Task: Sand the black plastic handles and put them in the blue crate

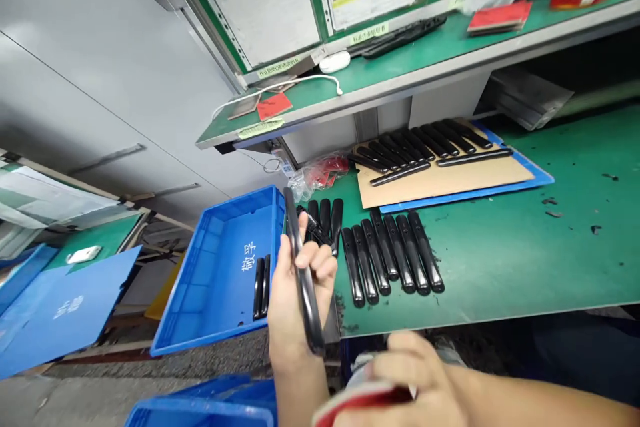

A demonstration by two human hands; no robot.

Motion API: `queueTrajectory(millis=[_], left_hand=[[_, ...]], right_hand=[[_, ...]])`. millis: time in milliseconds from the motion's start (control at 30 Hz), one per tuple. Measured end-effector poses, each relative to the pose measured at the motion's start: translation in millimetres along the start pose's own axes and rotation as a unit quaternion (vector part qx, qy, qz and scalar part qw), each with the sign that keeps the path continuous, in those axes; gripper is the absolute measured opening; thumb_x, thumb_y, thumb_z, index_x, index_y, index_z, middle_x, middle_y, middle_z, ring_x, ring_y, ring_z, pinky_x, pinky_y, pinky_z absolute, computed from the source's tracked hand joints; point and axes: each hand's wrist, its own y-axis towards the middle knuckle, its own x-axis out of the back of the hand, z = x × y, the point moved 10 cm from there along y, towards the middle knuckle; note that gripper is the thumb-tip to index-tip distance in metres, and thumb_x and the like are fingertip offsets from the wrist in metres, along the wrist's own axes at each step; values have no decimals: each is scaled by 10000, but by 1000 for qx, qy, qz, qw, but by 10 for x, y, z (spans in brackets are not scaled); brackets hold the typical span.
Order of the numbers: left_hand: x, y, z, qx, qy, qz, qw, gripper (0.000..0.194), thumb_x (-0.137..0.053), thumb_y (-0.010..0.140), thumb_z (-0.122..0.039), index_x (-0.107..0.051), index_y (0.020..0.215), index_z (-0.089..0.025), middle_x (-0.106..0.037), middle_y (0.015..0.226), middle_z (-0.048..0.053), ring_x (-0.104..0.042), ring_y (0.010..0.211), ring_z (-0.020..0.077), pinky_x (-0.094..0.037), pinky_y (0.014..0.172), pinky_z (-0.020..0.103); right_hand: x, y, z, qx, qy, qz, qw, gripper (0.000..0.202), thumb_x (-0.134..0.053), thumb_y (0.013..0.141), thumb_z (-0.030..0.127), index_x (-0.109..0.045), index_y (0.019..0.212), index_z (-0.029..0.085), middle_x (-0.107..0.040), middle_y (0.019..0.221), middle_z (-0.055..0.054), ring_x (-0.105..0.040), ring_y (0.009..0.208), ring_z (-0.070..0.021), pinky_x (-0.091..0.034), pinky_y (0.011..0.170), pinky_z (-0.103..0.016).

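A long glossy black handle-shaped part (306, 293) stands nearly upright in my left hand (285, 307), whose fingers wrap round it. Below and to the right, my right hand (415, 380), blurred, grips a red and white pad (357, 400) at the bottom of the view. Right of my left hand, a row of similar black parts (390, 253) lies on the green table (500, 260). More black parts (325, 217) lie just behind my left hand. Two black parts (261, 287) rest in the blue tray (215, 273).
A tan board (450, 181) on a blue sheet (543, 180) holds several black parts at the back. Above runs a green shelf (390, 67) with a white cable (300, 80) and red pads (500, 18). Another blue bin (200, 413) stands at the bottom.
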Motion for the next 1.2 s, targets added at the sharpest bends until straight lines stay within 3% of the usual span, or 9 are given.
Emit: queueTrajectory(millis=[233,400,533,633,733,833,967,1133,1200], left_hand=[[225,-251,381,67,188,-16,980,467,-572,979,-459,-579,1392,-242,-398,574,-89,-277,376,22,-235,333,110],[371,-529,498,105,269,85,954,550,-689,900,-472,-607,1383,-223,-417,525,-77,-357,382,24,-316,386,125],[350,-574,426,46,288,96,952,367,-646,928,-460,-648,1215,-232,-559,616,-31,-595,484,112,-488,446,190],[318,-535,386,6,343,47,938,274,-584,969,-418,-560,1201,-275,-712,938,32,-650,484,113,-455,373,165],[301,-518,416,11,371,19,928,446,-596,967,-411,-416,1359,-298,-734,928,50,-616,424,89,-412,356,131],[322,-533,470,29,387,18,921,541,-644,928,-470,-398,1367,-270,-734,864,49,-632,439,108,-418,370,141],[363,-574,521,50,455,50,888,575,-632,919,-528,-427,1365,-228,-749,804,56,-649,478,131,-462,446,184],[327,-535,333,0,687,128,715,90,-696,844,-284,-714,919,-239,-680,588,-11,-550,551,146,-447,582,229],[247,-482,217,-54,734,144,662,123,-734,734,-129,-701,717,-245,-636,578,-18,-531,605,162,-437,619,234]], right_hand=[[60,-16,-246,72,-153,-42,985,314,-514,972,435,-730,1191,371,-579,1468,139,-576,1025,-184,-460,834,-325],[588,140,-1523,-264,-134,-57,953,358,-460,1036,271,-626,1352,302,-637,1427,-3,-597,1161,-209,-401,957,-392],[681,-267,-1847,-506,191,-185,821,387,-458,1026,464,-648,1323,304,-716,1124,-46,-607,953,-200,-443,867,-352],[338,-475,-1575,-553,431,-229,675,548,-465,962,627,-666,1280,228,-612,837,-35,-480,704,-161,-412,682,-307],[108,-519,-1290,-549,529,-220,609,621,-508,915,673,-679,1232,167,-571,818,-38,-459,693,-147,-409,684,-301],[72,-546,-1226,-552,520,-217,615,582,-552,908,643,-671,1233,175,-589,842,-41,-485,711,-145,-434,704,-292],[225,-479,-1311,-546,446,-224,673,578,-776,816,471,-597,1335,290,-628,1151,-56,-570,939,-169,-499,821,-277],[150,-120,-1030,-498,488,-49,715,625,-774,829,252,-542,1402,340,-639,1217,-54,-619,928,-141,-542,818,-269],[197,5,-858,-440,433,-21,787,585,-723,846,170,-563,1383,338,-657,1174,-71,-646,947,-167,-560,804,-293]])
